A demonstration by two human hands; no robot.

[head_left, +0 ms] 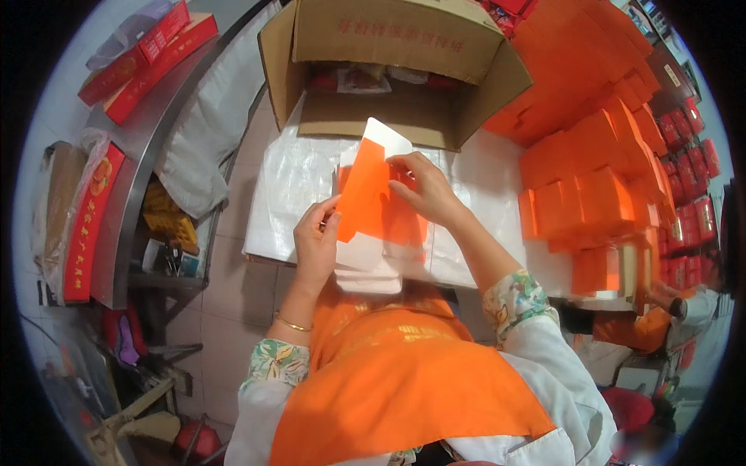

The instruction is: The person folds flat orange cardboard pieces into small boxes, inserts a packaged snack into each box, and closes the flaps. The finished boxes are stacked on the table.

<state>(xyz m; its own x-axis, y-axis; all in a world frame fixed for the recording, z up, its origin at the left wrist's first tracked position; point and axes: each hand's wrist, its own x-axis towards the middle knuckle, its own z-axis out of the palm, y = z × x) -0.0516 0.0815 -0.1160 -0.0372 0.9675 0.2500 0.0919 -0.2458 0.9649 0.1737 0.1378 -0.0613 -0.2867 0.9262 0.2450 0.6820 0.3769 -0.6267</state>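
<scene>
Orange carton blank [365,194], white inside, stands tilted between both hands over the bench [287,186]. The left hand [315,241] pinches its lower left edge; the right hand [423,190] grips the upper right flap. Its lower part merges with flat blanks [373,268] beneath. Behind sits an open brown cardboard box [388,70]; folded orange cartons [598,171] pile at right.

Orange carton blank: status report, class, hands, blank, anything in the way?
Left hand and right hand both grip orange carton blank. Blank raised, partly folded. Open cardboard box behind; nothing blocking.
</scene>
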